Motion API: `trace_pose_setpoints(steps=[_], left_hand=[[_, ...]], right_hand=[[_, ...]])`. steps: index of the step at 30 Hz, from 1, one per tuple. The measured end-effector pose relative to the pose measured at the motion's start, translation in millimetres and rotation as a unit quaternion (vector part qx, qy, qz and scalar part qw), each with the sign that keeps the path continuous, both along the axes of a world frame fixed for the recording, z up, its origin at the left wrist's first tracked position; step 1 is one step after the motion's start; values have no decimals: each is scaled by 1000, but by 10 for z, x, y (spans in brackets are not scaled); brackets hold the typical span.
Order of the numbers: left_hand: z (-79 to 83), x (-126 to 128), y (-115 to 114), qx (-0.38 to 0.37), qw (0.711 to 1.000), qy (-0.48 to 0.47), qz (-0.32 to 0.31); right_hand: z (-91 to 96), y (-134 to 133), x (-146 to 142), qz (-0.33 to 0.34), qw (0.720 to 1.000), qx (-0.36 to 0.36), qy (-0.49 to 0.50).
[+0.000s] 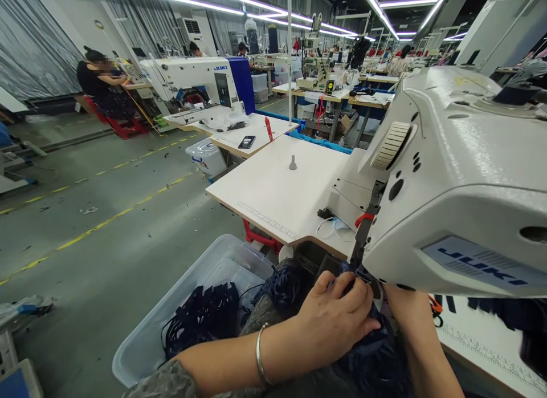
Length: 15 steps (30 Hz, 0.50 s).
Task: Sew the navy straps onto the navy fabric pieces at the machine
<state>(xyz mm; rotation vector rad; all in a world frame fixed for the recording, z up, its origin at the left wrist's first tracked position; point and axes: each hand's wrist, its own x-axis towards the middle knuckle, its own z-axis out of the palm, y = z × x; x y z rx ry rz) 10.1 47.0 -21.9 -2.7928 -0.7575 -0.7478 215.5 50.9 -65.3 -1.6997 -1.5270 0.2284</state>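
Grip pinched on dark navy fabric [371,361], the left hand [337,321] steadies it under the white metal sewing machine head [461,175]; the hidden right hand's grip I cannot tell.

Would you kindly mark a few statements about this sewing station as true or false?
1. The left hand rests on dark blue fabric under the sewing machine. True.
2. The left wrist is bare. False: it wears a silver bangle.
3. The clear bin on the floor holds dark strips. True.
4. The machine is marked BROTHER. False: its label reads JUKI.
5. A phone lies on the next table. True.
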Motion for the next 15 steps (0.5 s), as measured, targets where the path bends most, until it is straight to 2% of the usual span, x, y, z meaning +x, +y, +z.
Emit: trace_pose_setpoints(steps=[7,12,15], left_hand=[[-35,-26,1,8,1000,1,19],[-7,-17,4,-21,1000,0,-7],[35,0,8,-35,999,3,-24]], right_hand=[[96,-79,-60,-30,997,-1,65],[199,-335,-158,-132,975,-86,157],[216,-572,-218,-107,965,-134,199]])
